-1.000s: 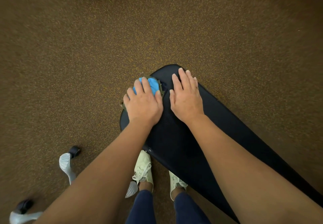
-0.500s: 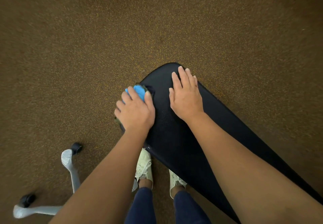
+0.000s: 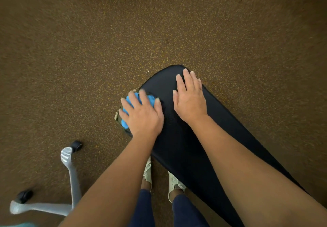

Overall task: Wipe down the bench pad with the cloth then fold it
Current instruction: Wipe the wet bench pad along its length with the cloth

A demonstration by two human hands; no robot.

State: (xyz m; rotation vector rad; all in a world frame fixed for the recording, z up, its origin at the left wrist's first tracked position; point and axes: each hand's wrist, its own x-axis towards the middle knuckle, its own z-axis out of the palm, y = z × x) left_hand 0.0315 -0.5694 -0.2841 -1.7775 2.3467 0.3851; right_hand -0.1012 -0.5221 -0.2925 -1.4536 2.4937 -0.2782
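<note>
The left hand [image 3: 143,115] lies palm down with its fingers spread, pressing the bunched blue cloth [image 3: 151,100] onto the black bench pad [image 3: 185,147]. The cloth sits under and just ahead of those fingers, at the pad's left edge, and may overhang it slightly. The right hand [image 3: 190,101] rests flat just beside it, fingers straight and close together, bracing the pad a little farther out. The pad's long axis runs from its rounded end, just beyond both hands, back and rightward past the right forearm. Most of the surface therefore lies behind and to the right of the cloth. The left hand is the nearer one to wipe, probably pulling back along that length.
</note>
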